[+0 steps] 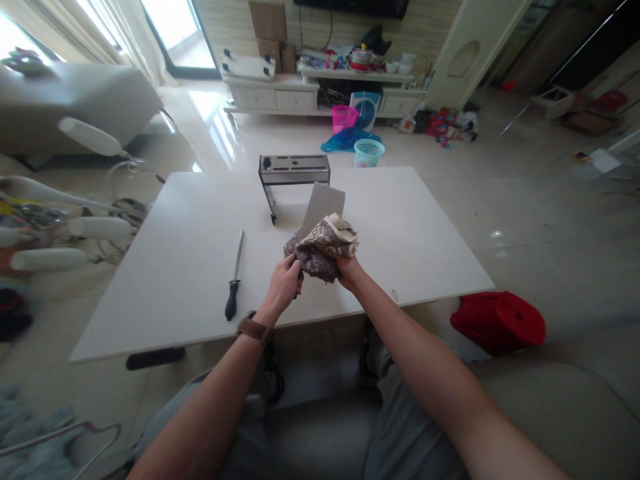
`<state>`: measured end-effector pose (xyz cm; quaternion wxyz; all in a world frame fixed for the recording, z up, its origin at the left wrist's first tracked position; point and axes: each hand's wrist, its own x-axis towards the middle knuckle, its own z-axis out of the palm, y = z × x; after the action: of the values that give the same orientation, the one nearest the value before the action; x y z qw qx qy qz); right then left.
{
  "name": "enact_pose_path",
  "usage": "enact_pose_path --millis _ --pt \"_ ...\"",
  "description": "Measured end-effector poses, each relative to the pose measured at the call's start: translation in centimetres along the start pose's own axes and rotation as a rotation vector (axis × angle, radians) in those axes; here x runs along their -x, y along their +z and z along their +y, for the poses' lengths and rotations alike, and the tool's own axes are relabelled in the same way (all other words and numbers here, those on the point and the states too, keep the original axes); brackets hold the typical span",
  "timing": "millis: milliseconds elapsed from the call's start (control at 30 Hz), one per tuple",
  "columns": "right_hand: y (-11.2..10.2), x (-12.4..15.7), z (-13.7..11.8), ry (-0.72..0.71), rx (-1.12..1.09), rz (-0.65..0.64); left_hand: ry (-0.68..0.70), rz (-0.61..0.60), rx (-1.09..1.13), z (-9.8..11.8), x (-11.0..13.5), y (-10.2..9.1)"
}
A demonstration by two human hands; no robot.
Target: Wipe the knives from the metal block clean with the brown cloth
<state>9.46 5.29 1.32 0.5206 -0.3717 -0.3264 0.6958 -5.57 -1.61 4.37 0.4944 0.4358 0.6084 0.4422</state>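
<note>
Above the white table [190,267] my left hand [286,283] is closed round the dark handle of a cleaver [323,207], whose broad grey blade points away from me. A brown and cream patterned cloth [327,247] is bunched against the blade, covering its lower part. My right hand [349,270] grips this cloth from the right; most of its fingers are hidden under the folds. Left of my hands lies a sharpening steel [235,280] with a black handle. Beyond the blade stands a metal knife block [294,170] on black legs.
Past the table's far edge are a light blue basket [369,155], a pink basket [344,119] and a white TV cabinet [295,100]. A red plastic stool [500,321] stands at the right edge. White-padded rods [100,228] stick up on the left.
</note>
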Motion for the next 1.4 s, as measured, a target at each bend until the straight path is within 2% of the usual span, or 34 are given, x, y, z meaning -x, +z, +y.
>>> enact_pose_path --millis 467,733,1400 --pt "-0.40 -0.19 0.13 0.000 0.037 -0.014 -0.009 -0.009 -0.013 -0.06 0.01 0.10" --pt "-0.71 -0.29 0.51 0.017 0.015 0.028 0.015 -0.025 -0.046 -0.17 -0.22 0.04" --pt "-0.64 -0.15 0.47 0.028 0.044 0.039 0.011 -0.025 -0.068 0.16 -0.16 -0.06"
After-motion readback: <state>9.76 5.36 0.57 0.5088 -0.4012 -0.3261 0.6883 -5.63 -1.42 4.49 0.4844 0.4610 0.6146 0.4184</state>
